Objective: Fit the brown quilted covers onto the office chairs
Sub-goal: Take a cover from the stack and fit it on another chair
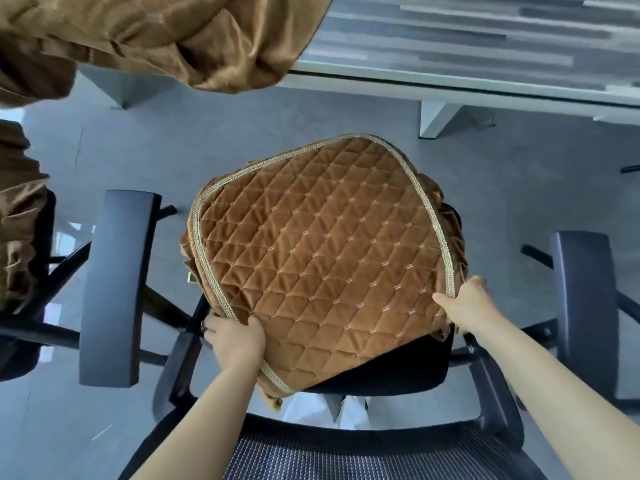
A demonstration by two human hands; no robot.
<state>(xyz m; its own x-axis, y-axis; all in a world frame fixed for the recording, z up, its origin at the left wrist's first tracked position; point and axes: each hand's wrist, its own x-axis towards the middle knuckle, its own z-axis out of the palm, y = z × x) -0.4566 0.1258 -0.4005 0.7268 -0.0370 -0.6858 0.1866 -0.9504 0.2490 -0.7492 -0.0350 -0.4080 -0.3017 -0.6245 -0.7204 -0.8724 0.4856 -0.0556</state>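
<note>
A brown quilted cover with a pale braided edge lies skewed over the black seat of an office chair, seen from behind its mesh backrest. The seat's near right corner is still bare. My left hand grips the cover's near left edge, thumb on top. My right hand holds the cover's right rear corner at the braid. The chair's armrests, the left armrest and the right armrest, stand on either side.
A pile of brown fabric lies on the grey table at the top left. Another chair with brown cover material stands at the left. Grey floor lies in front of the seat, under the table.
</note>
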